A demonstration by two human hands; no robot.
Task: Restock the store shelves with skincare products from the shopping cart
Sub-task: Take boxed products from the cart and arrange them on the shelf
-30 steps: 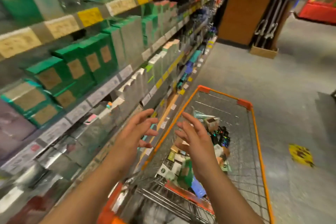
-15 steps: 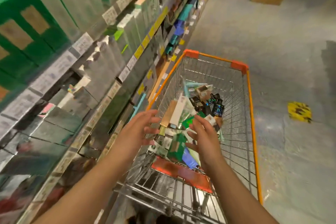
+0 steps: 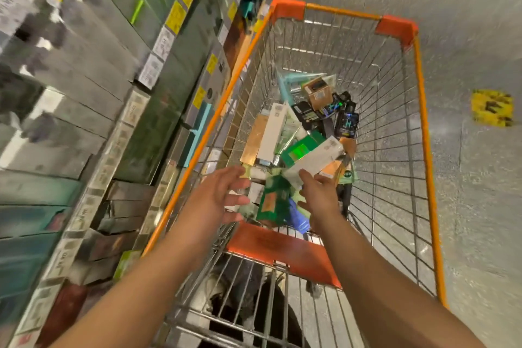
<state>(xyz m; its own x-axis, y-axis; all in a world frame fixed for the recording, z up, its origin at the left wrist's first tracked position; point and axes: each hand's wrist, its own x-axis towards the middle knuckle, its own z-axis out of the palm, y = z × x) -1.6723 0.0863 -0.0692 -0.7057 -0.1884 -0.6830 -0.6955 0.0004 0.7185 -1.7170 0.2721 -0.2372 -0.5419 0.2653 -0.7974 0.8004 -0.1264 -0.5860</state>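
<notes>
Currently reaching: both hands are hovering over the boxes at the near end of the shopping cart (image 3: 421, 110), holding nothing.
Left hand (image 3: 217, 198): fingers are spreading loosely, near the left rim.
Right hand (image 3: 319, 195): fingers are extending, tips nearing the white box (image 3: 316, 158).
Advice: settle on one box and pinch its long sides.
Shelves (image 3: 113, 150): running along the cart's left edge.

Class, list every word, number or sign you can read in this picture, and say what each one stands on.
None can be read.
Shelf price labels: printed, too blurred.
Yellow shelf tags: too blurred.
Boxes in the cart: print too small.
Yellow floor sticker: a dark mark, unclear.
</notes>
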